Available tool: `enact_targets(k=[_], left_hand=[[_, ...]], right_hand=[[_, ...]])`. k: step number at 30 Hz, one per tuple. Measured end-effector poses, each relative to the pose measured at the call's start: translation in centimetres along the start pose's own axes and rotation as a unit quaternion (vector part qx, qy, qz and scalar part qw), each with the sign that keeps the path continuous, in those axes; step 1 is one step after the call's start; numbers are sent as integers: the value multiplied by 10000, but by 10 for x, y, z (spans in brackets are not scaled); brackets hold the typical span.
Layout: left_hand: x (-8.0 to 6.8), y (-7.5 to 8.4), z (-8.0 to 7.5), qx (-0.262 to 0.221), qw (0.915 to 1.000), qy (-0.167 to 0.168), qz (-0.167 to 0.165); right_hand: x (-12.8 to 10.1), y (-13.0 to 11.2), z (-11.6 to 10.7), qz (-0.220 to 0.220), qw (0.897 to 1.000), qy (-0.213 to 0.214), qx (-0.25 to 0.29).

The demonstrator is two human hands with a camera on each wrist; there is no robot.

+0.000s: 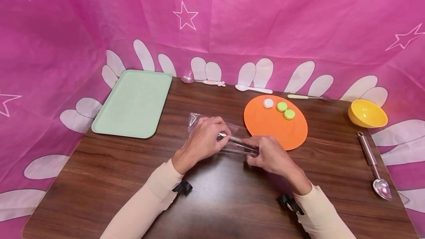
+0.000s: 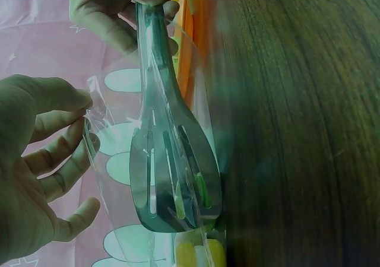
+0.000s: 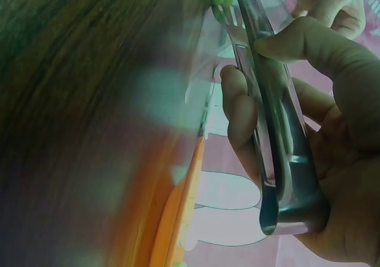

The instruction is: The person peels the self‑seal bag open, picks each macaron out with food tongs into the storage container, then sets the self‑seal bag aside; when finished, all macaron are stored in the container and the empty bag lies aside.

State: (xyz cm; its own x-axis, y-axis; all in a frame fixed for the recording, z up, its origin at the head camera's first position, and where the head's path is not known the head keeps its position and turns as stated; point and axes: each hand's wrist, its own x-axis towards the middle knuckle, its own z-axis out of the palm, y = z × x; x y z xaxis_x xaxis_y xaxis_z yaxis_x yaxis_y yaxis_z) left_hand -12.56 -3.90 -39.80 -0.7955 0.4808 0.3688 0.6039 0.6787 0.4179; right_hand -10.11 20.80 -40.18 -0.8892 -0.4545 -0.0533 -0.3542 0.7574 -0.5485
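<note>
My right hand (image 1: 270, 154) grips slotted metal serving tongs (image 2: 157, 71) by the handle, thumb on one arm and fingers on the other. With thumb and fingertips, my left hand (image 1: 207, 135) pinches the edge of a clear plastic bag (image 2: 113, 142). The tongs' slotted heads are inside or behind the clear film in the left wrist view. Close by their tips is a yellow-green macaron (image 2: 202, 255), partly hidden; whether the tongs hold it I cannot tell. On the orange plate (image 1: 272, 132), right of the hands, lie a white macaron (image 1: 268, 103) and two lime-green macarons (image 1: 282, 106).
A pale green tray (image 1: 132, 102) lies at the back left. Along the back edge are two spoons (image 1: 212, 83) (image 1: 254, 89) and a light-handled utensil (image 1: 297, 96). At the right stand a yellow bowl (image 1: 368, 113) and a metal scoop (image 1: 366, 148). Pink cloth (image 1: 232, 14) surrounds the table.
</note>
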Motion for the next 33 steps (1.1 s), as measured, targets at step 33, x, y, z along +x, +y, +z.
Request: enact_targets(k=[33], left_hand=[[-1,-1,2,-106,9999,-7,-109]], right_hand=[[-69,72,-74,1124,9893,902,-218]])
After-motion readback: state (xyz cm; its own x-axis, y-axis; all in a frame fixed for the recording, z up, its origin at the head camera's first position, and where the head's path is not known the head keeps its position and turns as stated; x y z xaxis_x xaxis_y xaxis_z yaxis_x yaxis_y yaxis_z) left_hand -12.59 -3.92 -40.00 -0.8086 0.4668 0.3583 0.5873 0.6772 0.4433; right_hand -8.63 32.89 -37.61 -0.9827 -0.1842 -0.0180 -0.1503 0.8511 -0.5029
